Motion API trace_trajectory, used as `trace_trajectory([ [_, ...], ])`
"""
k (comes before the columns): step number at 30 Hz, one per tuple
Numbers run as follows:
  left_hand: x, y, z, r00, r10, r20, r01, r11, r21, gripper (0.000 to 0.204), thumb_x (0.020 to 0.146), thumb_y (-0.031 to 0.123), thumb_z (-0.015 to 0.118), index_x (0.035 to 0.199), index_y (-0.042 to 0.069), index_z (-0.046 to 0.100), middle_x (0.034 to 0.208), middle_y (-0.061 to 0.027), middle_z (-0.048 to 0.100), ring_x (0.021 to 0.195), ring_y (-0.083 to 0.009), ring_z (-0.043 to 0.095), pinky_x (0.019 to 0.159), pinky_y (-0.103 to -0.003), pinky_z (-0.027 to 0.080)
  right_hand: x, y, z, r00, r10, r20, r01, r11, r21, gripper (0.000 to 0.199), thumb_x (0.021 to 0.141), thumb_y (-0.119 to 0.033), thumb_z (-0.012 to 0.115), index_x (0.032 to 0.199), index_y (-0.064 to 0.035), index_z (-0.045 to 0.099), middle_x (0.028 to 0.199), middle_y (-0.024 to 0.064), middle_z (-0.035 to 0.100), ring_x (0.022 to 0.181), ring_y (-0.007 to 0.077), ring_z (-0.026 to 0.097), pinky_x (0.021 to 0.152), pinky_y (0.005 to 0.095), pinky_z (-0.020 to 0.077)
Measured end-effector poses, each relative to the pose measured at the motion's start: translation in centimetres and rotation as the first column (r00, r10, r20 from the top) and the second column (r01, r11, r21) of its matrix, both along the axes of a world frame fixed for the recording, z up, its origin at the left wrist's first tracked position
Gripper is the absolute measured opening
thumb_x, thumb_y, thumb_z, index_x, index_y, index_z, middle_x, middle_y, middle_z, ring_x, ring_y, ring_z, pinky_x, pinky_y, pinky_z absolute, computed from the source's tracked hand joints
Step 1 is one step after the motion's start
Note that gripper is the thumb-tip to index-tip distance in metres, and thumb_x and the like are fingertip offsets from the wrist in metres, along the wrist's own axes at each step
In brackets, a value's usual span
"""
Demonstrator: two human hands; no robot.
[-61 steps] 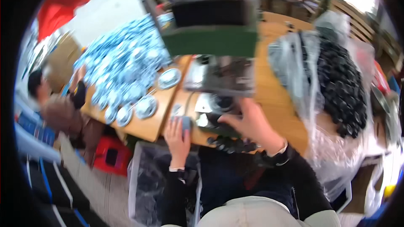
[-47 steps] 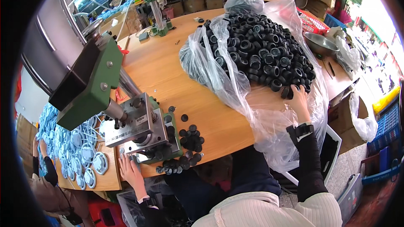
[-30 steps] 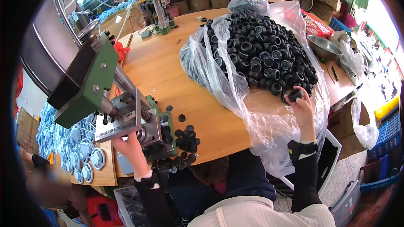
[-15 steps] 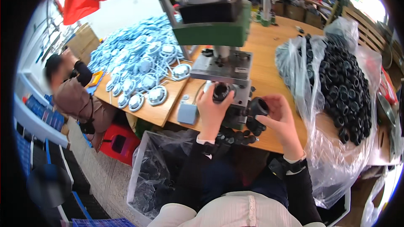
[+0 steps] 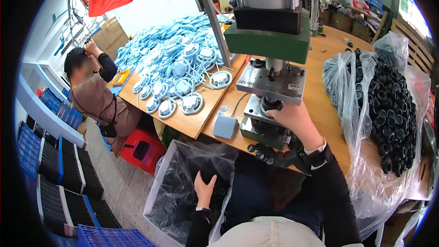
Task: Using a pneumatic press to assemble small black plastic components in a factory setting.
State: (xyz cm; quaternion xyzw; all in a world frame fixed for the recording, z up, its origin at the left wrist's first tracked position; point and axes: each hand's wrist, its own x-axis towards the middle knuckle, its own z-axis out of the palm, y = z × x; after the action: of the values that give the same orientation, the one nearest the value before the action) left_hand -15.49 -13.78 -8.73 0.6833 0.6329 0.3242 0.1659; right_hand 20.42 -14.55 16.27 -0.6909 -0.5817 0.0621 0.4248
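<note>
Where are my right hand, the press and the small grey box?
Right hand (image 5: pixel 295 118): head view, back of hand.
Press (image 5: pixel 269 45): head view, green block.
Small grey box (image 5: pixel 225 127): head view, top face.

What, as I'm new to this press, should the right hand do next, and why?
Probably ease the right hand clear once the black round piece sits properly: it reaches in at that piece, below the upper metal plate. The left hand is open at the plastic-lined bin, away from the plate.
</note>
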Motion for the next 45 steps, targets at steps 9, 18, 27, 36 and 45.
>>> trace_trajectory([
  [9, 13.6, 11.1, 8.9, 0.890, -0.315, -0.330, 0.431, 0.818, 0.381, 0.038, 0.090, 0.027, 0.055, 0.124, 0.012, 0.059, 0.131, -0.0074, 0.055, 0.125, -0.0309, 0.047, 0.103, -0.049, 0.031, -1.7, -7.2, -1.1, 0.979, -0.055, -0.198, 0.088, 0.983, 0.161, 0.071, 0.070, -0.010, 0.080, 0.131, 0.0018, 0.044, 0.127, 0.0184, 0.055, 0.118, 0.0306, 0.053, 0.095, 0.0368, 0.0449],
  [18, 17.5, 8.4, 10.9, 0.947, -0.216, -0.239, 0.305, 0.840, 0.449, 0.039, 0.088, 0.018, 0.055, 0.124, 0.003, 0.054, 0.128, -0.0144, 0.055, 0.120, -0.0350, 0.048, 0.099, -0.053, 0.034, 27.3, -38.9, -13.6, 0.427, -0.747, 0.509, 0.782, 0.588, 0.207, 0.028, 0.088, -0.015, 0.066, 0.111, 0.0013, 0.064, 0.106, 0.0193, 0.067, 0.103, 0.0308, 0.061, 0.091, 0.0345, 0.0481],
  [27, 27.3, 2.5, 18.5, 0.689, -0.510, 0.515, 0.136, 0.789, 0.599, 0.068, 0.066, 0.018, 0.074, 0.122, -0.005, 0.043, 0.127, -0.0269, 0.043, 0.118, -0.0447, 0.041, 0.100, -0.048, 0.033, 27.1, -41.9, -14.1, 0.621, -0.562, 0.546, 0.712, 0.696, -0.092, 0.043, 0.079, -0.032, 0.074, 0.107, -0.0005, 0.067, 0.096, 0.0155, 0.070, 0.083, 0.0293, 0.064, 0.077, 0.0365, 0.0517],
  [36, 29.0, 4.6, 22.5, 0.628, -0.519, 0.579, 0.061, 0.775, 0.629, 0.032, 0.065, 0.015, 0.073, 0.093, 0.009, 0.059, 0.087, -0.0092, 0.059, 0.084, -0.0288, 0.056, 0.073, -0.038, 0.034, 27.0, -39.7, -13.1, 0.595, -0.555, 0.581, 0.753, 0.638, -0.162, 0.049, 0.074, -0.038, 0.079, 0.101, 0.0016, 0.069, 0.088, 0.0166, 0.071, 0.071, 0.0238, 0.065, 0.069, 0.0373, 0.0526],
  [45, 25.3, 3.7, 18.4, 0.728, -0.533, 0.431, 0.211, 0.773, 0.598, 0.051, 0.068, 0.026, 0.079, 0.109, 0.004, 0.059, 0.103, -0.0142, 0.062, 0.100, -0.0308, 0.057, 0.093, -0.040, 0.041, 24.5, -34.5, -3.3, 0.194, -0.131, 0.972, 0.184, 0.978, 0.095, 0.033, 0.092, -0.018, 0.062, 0.115, 0.0056, 0.062, 0.115, 0.0191, 0.063, 0.099, 0.0299, 0.062, 0.091, 0.0340, 0.0474],
])
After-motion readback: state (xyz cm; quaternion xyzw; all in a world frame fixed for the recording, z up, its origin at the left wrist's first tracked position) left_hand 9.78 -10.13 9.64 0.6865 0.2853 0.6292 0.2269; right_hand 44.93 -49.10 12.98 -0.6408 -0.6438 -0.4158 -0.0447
